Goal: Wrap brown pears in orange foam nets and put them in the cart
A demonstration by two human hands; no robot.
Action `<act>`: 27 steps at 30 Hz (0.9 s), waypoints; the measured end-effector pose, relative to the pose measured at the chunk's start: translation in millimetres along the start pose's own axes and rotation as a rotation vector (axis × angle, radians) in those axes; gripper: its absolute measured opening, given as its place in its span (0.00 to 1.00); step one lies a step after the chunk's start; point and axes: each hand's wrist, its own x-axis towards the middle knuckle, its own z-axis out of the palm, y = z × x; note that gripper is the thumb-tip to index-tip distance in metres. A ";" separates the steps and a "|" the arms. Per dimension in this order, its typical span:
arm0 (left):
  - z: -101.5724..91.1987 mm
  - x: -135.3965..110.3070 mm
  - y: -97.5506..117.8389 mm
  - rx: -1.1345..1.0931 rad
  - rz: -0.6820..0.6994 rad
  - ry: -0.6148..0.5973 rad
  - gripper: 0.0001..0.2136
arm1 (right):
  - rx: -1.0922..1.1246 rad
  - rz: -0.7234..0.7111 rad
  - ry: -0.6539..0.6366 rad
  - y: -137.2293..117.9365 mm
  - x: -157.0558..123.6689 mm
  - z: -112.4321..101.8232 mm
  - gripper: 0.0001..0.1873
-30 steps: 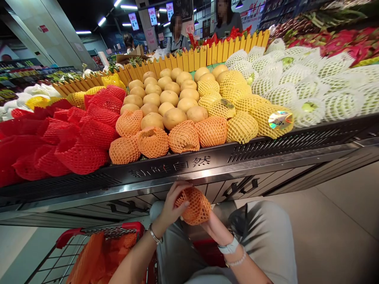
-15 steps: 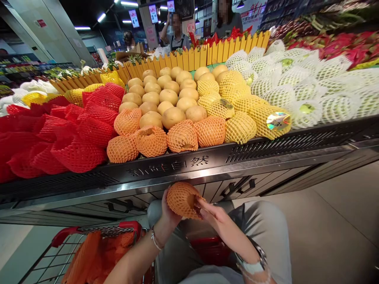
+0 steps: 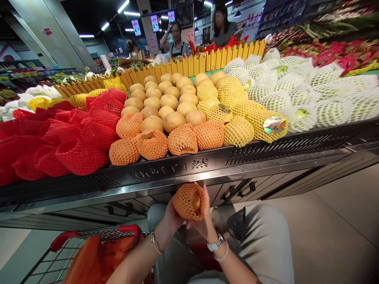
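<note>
Both my hands hold a fruit in an orange foam net (image 3: 186, 201), in front of the display's front edge and above my lap. The net's open end faces right, and a yellowish-brown patch of fruit shows inside it. My left hand (image 3: 174, 217) is curled under the left side. Against the right side rests my right hand (image 3: 204, 223), with fingers reaching up behind the net. Round yellow-brown fruits (image 3: 168, 97) sit bare in rows on the stand, behind a front row in orange foam nets (image 3: 182, 139).
Below left stands a shopping cart (image 3: 63, 236) with orange foam nets (image 3: 97, 256) in it. The stand's black rim (image 3: 177, 165) crosses ahead. Red-netted items (image 3: 83, 152) lie left; yellow-netted (image 3: 239, 131) and white-netted fruits (image 3: 300, 112) lie right. Several people are beyond the yellow fence (image 3: 189, 67).
My right hand has moved from the net's opening to wrap its right side. The netted fruit has turned and shifted slightly right, and its opening now shows more.
</note>
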 end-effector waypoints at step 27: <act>26.4 -23.6 -6.7 -0.110 0.284 0.233 0.20 | 0.165 0.103 0.241 -47.5 1.4 38.1 0.45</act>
